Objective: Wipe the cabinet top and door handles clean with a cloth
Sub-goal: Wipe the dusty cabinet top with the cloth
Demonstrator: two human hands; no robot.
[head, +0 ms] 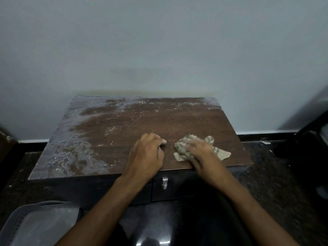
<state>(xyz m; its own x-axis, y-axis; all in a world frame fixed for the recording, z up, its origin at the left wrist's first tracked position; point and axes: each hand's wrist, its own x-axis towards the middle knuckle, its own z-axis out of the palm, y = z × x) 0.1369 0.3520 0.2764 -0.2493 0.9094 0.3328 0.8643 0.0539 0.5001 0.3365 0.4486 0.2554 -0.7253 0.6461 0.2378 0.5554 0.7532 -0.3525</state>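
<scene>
A low dark cabinet has a brown wooden top, dusty white along its left side and back edge. A crumpled beige and green striped cloth lies near the front right of the top. My right hand presses flat on the cloth, blurred by motion. My left hand rests on the top just left of the cloth, fingers curled under, holding nothing. A small metal door handle shows on the cabinet front below the hands.
A pale wall stands right behind the cabinet. A grey perforated plastic basket sits at the bottom left on the dark floor. Dark furniture stands at the right edge.
</scene>
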